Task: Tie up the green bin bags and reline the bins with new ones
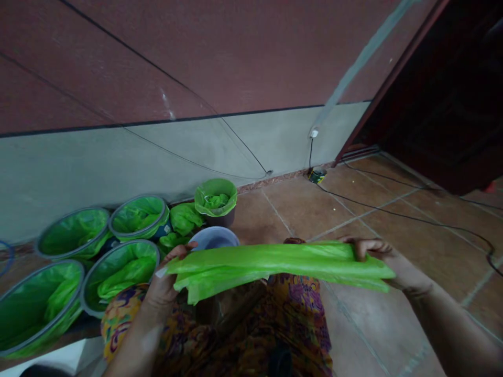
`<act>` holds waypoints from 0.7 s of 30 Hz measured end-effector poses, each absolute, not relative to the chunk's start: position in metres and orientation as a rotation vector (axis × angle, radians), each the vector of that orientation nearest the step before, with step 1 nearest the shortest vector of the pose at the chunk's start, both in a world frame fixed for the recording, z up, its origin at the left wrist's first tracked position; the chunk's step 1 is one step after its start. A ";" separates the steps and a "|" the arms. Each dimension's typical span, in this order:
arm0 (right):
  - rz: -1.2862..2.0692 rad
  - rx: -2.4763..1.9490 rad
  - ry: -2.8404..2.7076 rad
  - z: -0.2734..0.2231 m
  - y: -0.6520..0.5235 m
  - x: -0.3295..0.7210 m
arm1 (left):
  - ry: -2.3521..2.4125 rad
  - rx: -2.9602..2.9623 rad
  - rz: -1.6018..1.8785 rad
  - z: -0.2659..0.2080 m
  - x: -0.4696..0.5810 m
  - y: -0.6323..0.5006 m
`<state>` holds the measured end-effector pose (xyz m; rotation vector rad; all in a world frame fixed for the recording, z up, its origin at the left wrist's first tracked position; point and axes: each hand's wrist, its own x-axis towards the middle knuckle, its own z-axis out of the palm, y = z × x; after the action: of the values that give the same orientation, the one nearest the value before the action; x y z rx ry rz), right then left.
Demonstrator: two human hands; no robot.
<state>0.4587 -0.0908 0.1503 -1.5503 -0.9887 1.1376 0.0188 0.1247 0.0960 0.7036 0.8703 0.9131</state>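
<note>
- Head view, the only one: a green plastic sheet (275, 264), in layered folds, held out lengthwise above the person's patterned clothing (301, 298).
- Left hand (167, 277): fingers closed on the sheet's left end, near a pale basin (214, 229).
- Right hand (387, 255): closed around the other end, a strip of plastic jutting past the grip.
- Between the two hands the plastic runs roughly level; a loose lower edge droops beside the left one (ragged-looking from where I stand).
- Step in hand, as I judge it: straightening or folding the sheet; I can't tell which.
- The next move seems to call for even tension from both ends and the loose edge gathered in (thin film, likely to slip and crease).
- Around: grey-rimmed bins (137, 235) at the left and a brownish bin (227, 216) by the wall, all with green plastic inside; green bundles (184, 217) between them.
</note>
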 end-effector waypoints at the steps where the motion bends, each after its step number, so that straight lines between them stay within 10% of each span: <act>1: 1.162 -1.586 -1.068 0.150 -0.084 0.457 | 0.858 0.732 0.955 0.095 0.012 0.126; 15: 0.935 -1.964 -2.067 0.022 0.108 0.258 | 1.434 1.919 0.861 0.134 -0.063 0.162; 21: 0.752 -2.247 -1.842 -0.031 0.123 0.213 | 1.451 2.160 0.489 0.071 -0.018 0.166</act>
<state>0.2130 0.1229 -0.0310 -2.2470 -1.8424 0.7517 -0.0178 0.1663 0.0707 2.1595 1.4509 0.4893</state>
